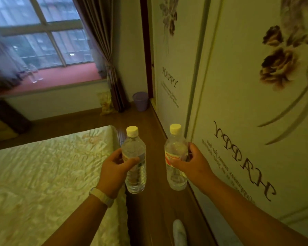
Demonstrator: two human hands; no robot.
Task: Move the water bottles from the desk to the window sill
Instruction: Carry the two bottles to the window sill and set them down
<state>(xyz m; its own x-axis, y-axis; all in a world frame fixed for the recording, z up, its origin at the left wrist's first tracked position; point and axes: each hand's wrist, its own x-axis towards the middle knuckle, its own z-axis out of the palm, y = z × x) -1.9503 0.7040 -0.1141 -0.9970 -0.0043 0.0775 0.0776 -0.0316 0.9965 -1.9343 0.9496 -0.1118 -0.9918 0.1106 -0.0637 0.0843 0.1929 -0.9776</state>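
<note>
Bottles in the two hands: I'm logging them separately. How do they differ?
The left-hand bottle is by the bed, its label mostly hidden by the left hand; the right-hand bottle is by the wardrobe, red label showing. Both are clear, upright, pale-capped, gripped mid-body.

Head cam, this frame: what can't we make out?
All head view.
The sill bottles on the window sill: blurred and small, count unclear.
The desk: outside the frame.
Label of the left bottle: mostly covered by the left hand.
Label of the right bottle: text blurred, partly under the right hand.
The pale object: cut off by the bottom edge, unidentifiable.
</note>
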